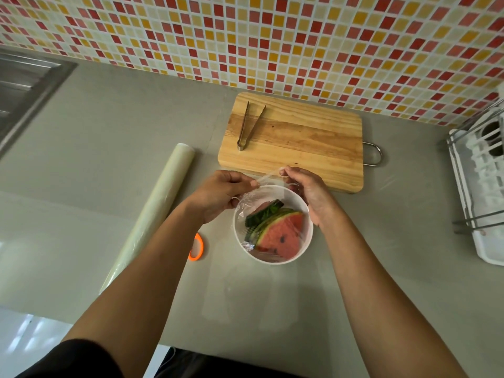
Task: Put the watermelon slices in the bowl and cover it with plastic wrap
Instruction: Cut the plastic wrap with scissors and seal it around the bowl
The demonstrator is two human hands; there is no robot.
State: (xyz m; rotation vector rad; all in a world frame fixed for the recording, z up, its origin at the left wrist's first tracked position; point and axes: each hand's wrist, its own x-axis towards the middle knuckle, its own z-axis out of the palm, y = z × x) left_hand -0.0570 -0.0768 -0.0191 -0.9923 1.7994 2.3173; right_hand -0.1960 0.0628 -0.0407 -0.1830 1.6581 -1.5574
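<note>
A white bowl (306, 238) stands on the grey counter and holds watermelon slices (281, 236), red flesh with green rind. A sheet of clear plastic wrap (268, 177) lies over the bowl, its far edge bunched and lifted. My left hand (221, 195) pinches that edge at the bowl's far left rim. My right hand (308, 192) pinches the same edge at the far right rim, its palm beside the bowl's right side. The wrap looks stretched between the two hands.
The plastic wrap roll (155, 208) lies to the left. An orange scissor handle (197, 249) shows beside my left forearm. Behind the bowl sits a wooden cutting board (313, 148) with metal tongs (249, 125). A white dish rack (480, 192) stands right, a sink (24, 85) far left.
</note>
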